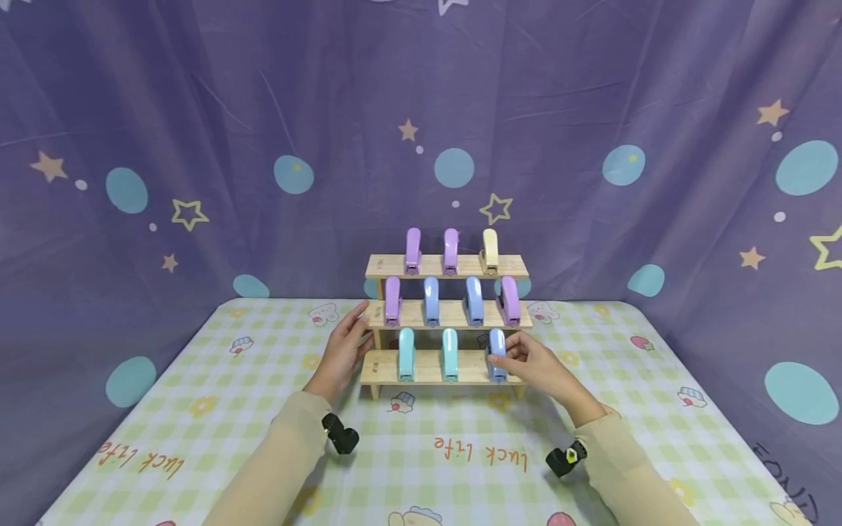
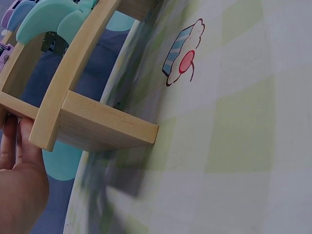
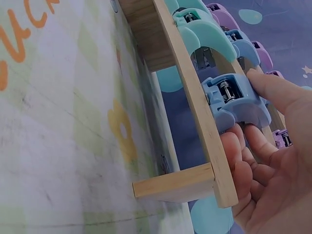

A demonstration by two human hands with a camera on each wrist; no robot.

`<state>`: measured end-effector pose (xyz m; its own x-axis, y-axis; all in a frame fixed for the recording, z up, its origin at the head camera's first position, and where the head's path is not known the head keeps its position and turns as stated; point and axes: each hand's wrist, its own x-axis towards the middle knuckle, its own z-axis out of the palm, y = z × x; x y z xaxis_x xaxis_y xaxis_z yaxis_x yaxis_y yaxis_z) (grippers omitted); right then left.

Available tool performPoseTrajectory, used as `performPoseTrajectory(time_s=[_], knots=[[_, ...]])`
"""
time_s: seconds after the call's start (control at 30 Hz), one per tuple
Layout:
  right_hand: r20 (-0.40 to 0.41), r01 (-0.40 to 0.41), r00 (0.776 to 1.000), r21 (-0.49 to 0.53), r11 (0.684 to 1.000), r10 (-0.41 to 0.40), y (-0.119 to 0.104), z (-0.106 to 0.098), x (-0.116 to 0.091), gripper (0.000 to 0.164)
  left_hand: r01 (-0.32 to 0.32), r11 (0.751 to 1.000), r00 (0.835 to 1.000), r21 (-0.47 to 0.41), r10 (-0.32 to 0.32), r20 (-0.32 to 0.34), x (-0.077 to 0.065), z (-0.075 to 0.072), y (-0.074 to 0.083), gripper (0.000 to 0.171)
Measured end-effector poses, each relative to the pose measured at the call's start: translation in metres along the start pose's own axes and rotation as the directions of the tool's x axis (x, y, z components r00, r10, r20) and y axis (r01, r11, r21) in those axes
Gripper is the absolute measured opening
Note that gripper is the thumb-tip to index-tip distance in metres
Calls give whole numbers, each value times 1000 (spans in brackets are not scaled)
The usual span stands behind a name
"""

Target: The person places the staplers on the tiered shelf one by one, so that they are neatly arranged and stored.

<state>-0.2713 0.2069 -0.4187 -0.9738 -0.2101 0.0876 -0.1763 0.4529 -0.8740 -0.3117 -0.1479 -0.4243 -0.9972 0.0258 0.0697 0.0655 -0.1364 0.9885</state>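
Note:
A wooden three-tier rack [image 1: 388, 365] holds small staplers in rows. On its bottom tier, my right hand [image 1: 542, 367] pinches a blue stapler [image 1: 497, 356] at the right end, thumb on one side and fingers on the other; the right wrist view shows this blue stapler [image 3: 236, 100] close up. Two teal staplers [image 1: 407, 355] stand to its left. My left hand [image 1: 343, 346] touches the left side of the rack near the middle tier, its fingers fairly straight. In the left wrist view these fingers [image 2: 31, 141] lie against the wood, their tips partly hidden.
Purple and blue staplers [image 1: 430, 301] line the middle tier. Two purple staplers and a cream one [image 1: 490, 251] stand on the top tier. A checked cloth covers the table [image 1: 368, 475], and a purple curtain [image 1: 368, 88] hangs behind the rack.

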Motion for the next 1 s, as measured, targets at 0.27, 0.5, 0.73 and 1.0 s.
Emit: performPoseTrajectory(time_s=[0.27,0.5,0.73,1.0], knots=[[4,11,1000,31,999,-11,-2,-2,1,34,16,1000,1000,6,-16,14,2,-1,1,53],[28,20,999,37,999,-21,-21,-3,-8,29,0,1000,1000,26,0,9,3,-2,3,52],[44,32,998,63,998,-35,-15,-7,-9,32,-18,1000,1000,25,18,-10,0,-2,2,50],[24,34,999,93,995,-37,8,-17,-4,38,-18,999,1000,41,19,-24,-6,-8,4,49]])
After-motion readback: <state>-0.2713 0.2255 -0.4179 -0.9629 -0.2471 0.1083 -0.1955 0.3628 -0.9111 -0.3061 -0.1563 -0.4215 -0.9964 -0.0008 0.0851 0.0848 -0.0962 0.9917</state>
